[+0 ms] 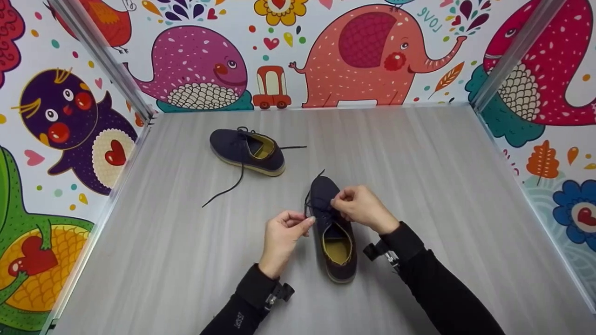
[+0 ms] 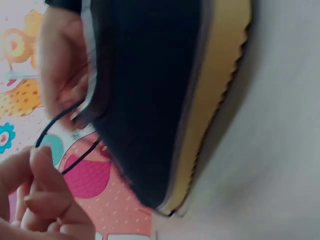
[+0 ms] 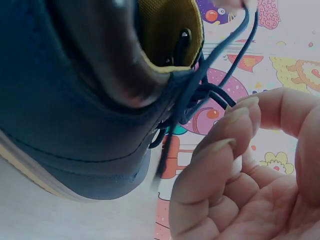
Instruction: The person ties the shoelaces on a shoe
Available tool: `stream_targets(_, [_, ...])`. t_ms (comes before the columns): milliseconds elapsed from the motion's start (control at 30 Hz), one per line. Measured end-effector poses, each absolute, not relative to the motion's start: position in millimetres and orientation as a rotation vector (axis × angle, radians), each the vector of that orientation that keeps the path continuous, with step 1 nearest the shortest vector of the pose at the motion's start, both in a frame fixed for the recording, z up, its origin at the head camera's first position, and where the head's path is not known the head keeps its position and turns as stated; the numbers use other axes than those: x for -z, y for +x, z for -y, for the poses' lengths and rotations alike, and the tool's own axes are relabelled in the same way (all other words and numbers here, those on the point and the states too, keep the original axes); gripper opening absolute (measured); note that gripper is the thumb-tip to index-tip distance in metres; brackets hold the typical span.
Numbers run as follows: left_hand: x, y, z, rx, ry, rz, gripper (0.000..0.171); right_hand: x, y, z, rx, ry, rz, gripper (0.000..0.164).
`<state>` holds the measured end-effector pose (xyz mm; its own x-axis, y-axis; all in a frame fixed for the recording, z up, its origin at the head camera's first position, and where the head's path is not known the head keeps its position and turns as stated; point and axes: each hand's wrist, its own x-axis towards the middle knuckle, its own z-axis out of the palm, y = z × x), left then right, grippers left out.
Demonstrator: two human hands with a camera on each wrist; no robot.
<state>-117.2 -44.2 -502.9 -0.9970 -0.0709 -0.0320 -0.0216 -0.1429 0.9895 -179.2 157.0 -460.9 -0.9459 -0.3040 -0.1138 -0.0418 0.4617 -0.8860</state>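
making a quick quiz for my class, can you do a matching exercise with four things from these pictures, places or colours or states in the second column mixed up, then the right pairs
Column one
1. left hand
2. near shoe
3. far shoe
4. floor

Column two
A. toe pointing mostly left in the head view
B. pale grey with faint streaks
C. pinching a lace
D. toe pointing up the picture in the head view

Right pairs: 1-C, 2-D, 3-A, 4-B
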Motion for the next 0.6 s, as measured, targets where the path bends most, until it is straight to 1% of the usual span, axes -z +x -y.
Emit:
stream_targets(67, [507,-117,38,2.259,0.063,2.147,0.018,461,-178,-157,1.483,-0.303,-2.461,0.013])
stream_targets(133, [510,-116,36,2.161,-0.042,2.278,0.019,461,-178,-157,1.487,-0.316,-2.463,0.013])
stream_targets(233, [513,-117,39,2.0,-0.18,2.465,0.021,462,-177,-156,1.492,-0.322,-2.458,0.013])
stream_targets(300, [511,-120,44,1.931,-0.219,2.537,0.025,462,-177,-157,1.498,-0.321,-2.449,0.013])
stream_targets(400, [507,-128,51,1.879,-0.119,2.602,0.041,462,-176,-157,1.504,-0.315,-2.436,0.012])
stream_targets(467, [506,-138,55,1.931,-0.026,2.596,0.05,462,-176,-157,1.507,-0.318,-2.434,0.013])
stream_targets(533, [509,-149,57,2.052,0.061,2.566,0.054,462,-176,-157,1.51,-0.318,-2.434,0.013])
stream_targets(600, [513,-160,58,2.179,0.126,2.541,0.053,462,-176,-158,1.509,-0.324,-2.435,0.013])
